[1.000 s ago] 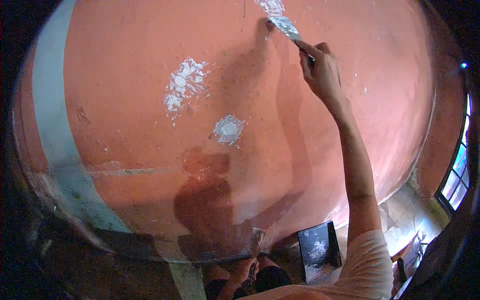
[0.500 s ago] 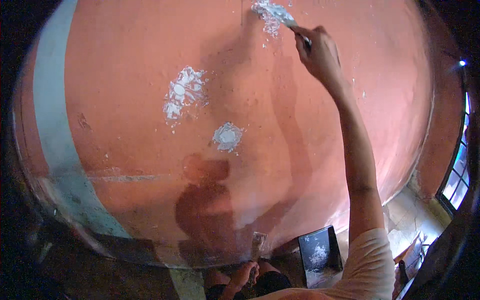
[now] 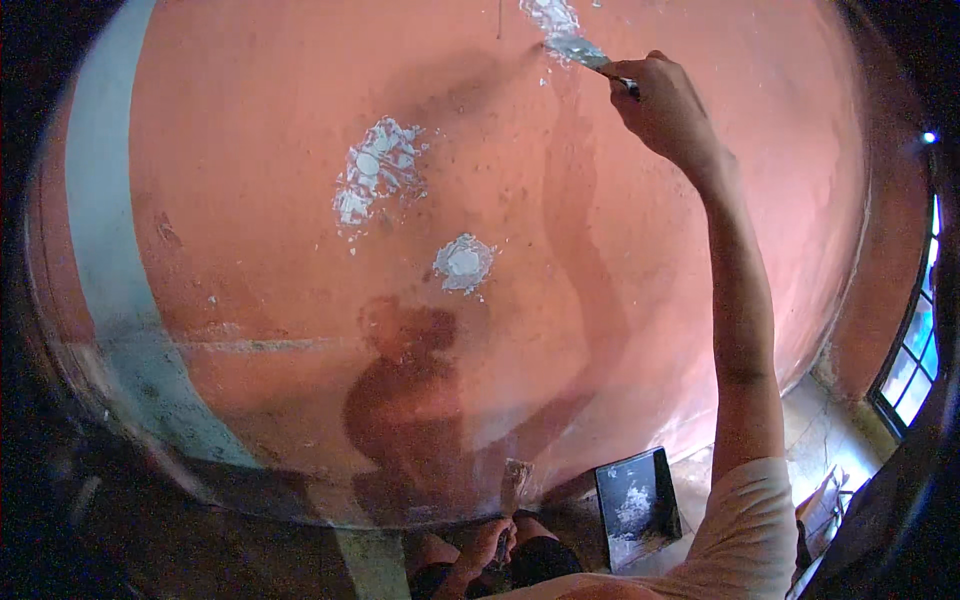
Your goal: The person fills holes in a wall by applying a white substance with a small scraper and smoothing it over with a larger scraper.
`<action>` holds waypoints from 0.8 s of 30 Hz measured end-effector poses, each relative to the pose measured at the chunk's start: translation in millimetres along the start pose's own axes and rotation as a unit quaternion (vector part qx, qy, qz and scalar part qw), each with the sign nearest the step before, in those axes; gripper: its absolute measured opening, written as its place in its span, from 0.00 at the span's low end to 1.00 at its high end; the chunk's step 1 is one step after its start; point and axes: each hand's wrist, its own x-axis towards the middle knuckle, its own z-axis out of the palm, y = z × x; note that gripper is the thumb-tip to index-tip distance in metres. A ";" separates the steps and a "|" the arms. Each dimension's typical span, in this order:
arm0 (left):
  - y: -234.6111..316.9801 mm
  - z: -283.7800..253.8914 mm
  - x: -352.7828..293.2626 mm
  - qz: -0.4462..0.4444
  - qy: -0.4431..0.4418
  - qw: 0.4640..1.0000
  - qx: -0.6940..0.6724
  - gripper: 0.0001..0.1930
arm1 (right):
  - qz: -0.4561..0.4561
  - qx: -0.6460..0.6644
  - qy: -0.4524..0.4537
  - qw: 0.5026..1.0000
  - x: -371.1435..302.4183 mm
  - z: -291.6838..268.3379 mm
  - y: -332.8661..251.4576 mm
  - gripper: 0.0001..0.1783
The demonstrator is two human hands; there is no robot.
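My right hand [image 3: 665,108] is raised to the upper part of an orange wall [image 3: 250,200], closed round the handle of a putty knife [image 3: 577,51]. The knife's wide blade lies against the wall, just below a patch of white filler [image 3: 550,14]. Low down by my knees, my left hand [image 3: 487,543] grips a second putty knife [image 3: 516,482], its blade pointing up toward the wall. A large white patch [image 3: 382,165] and a smaller round one [image 3: 464,263] mark the wall to the left of my right arm.
A dark tray [image 3: 638,505] smeared with white filler stands on the floor to the right of my knees. A pale grey stripe [image 3: 100,200] runs down the wall's left side. At the far right is a barred window [image 3: 912,365]. My shadow falls across the wall.
My right hand has moved slightly down and right, taking the putty knife's blade off the upper filler patch to just below it. The left hand still holds its knife low.
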 end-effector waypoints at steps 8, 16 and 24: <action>-27.0 -8.0 20.9 0.033 -0.005 0.999 -0.002 0.19 | -0.066 0.082 0.126 0.986 51.8 7.1 24.2 0.13; -13.7 -1.9 6.8 0.045 -0.029 0.999 0.004 0.20 | 0.033 0.036 -0.081 0.995 -5.6 -12.2 -2.6 0.15; -0.9 2.2 5.1 -0.020 -0.039 0.999 -0.012 0.18 | -0.039 0.034 0.072 0.996 39.4 -19.1 34.3 0.14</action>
